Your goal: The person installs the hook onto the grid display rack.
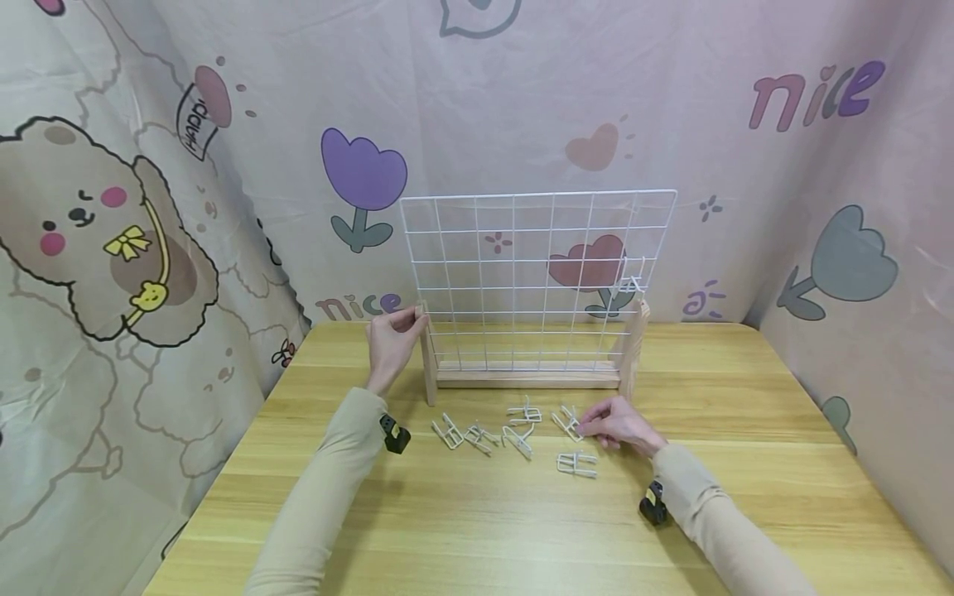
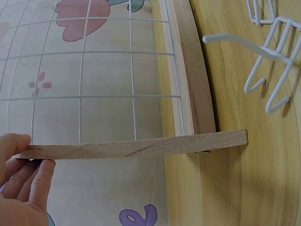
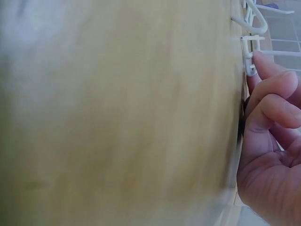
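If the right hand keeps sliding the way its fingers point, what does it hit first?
The right hand points left along the table; its fingertips already touch a white wire hook. Beyond it, probably the next hooks; depth is unclear.

Grid rack [image 1: 537, 281]: we see a white wire grid standing upright in a pale wooden base with two end posts, at the back of the bench.
Left post [image 1: 426, 352]: upright, our left-hand fingers [image 1: 406, 319] pinching its top.
Wire hooks [image 1: 514, 430]: white, scattered flat before the rack; our right-hand fingers [image 1: 589, 426] touch one [image 1: 568, 422].
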The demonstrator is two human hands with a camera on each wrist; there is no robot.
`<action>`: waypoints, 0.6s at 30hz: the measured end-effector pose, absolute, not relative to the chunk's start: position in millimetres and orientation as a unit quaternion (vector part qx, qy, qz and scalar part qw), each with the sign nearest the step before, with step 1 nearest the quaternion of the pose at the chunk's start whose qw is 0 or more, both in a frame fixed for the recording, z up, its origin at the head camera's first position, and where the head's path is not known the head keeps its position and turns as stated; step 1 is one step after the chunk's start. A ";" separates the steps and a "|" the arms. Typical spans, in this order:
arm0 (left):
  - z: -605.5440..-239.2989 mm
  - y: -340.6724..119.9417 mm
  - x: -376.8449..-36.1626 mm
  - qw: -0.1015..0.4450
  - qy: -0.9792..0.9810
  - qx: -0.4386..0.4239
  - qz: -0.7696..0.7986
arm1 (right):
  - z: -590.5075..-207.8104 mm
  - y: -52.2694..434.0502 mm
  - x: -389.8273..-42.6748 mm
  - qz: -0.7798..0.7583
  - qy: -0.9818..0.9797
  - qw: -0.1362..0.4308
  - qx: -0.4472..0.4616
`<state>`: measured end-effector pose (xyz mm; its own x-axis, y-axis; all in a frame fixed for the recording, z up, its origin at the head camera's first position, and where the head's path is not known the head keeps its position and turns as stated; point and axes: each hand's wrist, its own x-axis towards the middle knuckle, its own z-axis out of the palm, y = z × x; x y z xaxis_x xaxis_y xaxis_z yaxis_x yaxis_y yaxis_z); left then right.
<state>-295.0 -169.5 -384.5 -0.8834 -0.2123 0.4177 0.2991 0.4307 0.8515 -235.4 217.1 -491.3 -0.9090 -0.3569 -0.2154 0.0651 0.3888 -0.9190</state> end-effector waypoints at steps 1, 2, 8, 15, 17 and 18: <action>-384.4 -169.3 -294.9 0.239 -0.811 -0.027 -0.533 | -491.2 216.8 -235.4 -0.547 0.810 0.194 -0.088; -384.3 -169.2 -294.8 0.239 -0.810 -0.027 -0.534 | -491.4 216.8 -235.5 -0.548 0.809 0.196 -0.087; -384.0 -168.7 -294.8 0.243 -0.811 -0.028 -0.532 | -492.3 216.7 -236.2 -0.551 0.806 0.198 -0.080; -385.4 -168.8 -296.0 0.244 -0.812 -0.025 -0.529 | -492.7 216.4 -236.2 -0.549 0.808 0.200 -0.074; -385.7 -168.8 -296.1 0.243 -0.812 -0.025 -0.530 | -492.8 216.6 -236.2 -0.548 0.809 0.199 -0.078; -385.7 -168.8 -296.2 0.243 -0.812 -0.025 -0.529 | -493.0 216.7 -236.3 -0.547 0.809 0.198 -0.083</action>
<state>-296.2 -168.8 -385.7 -0.8802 -0.2168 0.4221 0.2986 0.4383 0.8478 -236.3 216.7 -493.0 -0.9079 -0.3510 -0.2290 0.0815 0.3882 -0.9180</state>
